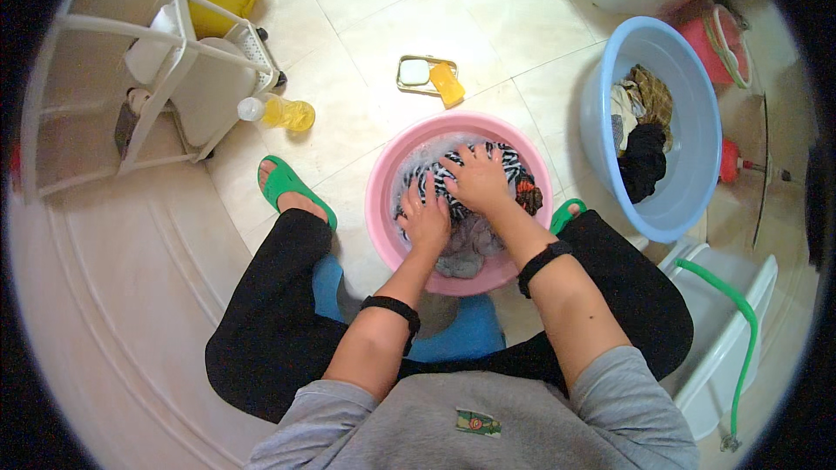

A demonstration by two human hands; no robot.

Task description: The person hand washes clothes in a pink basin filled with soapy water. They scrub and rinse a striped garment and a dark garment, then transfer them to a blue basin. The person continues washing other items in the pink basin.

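Observation:
Both my hands are in a pink basin (380,239) of soapy water and wet clothes. My left hand (427,219) lies with fingers spread on the left part of a black-and-white striped cloth (505,159). A little farther and to the right, my right hand (479,181) presses flat on the same cloth, its fingers apart. Grey wet fabric (466,252) bunches at the basin's near side. By the right wall is a dark cloth with orange-red patches (528,195). White suds (418,165) show along the far left.
Beyond the basin sit a soap dish (402,84) with pale soap and an orange packet (448,85). A bottle of yellow liquid (292,114) lies by a white rack (183,43). At right stand a blue tub (692,144) of clothes and a green hose (740,300).

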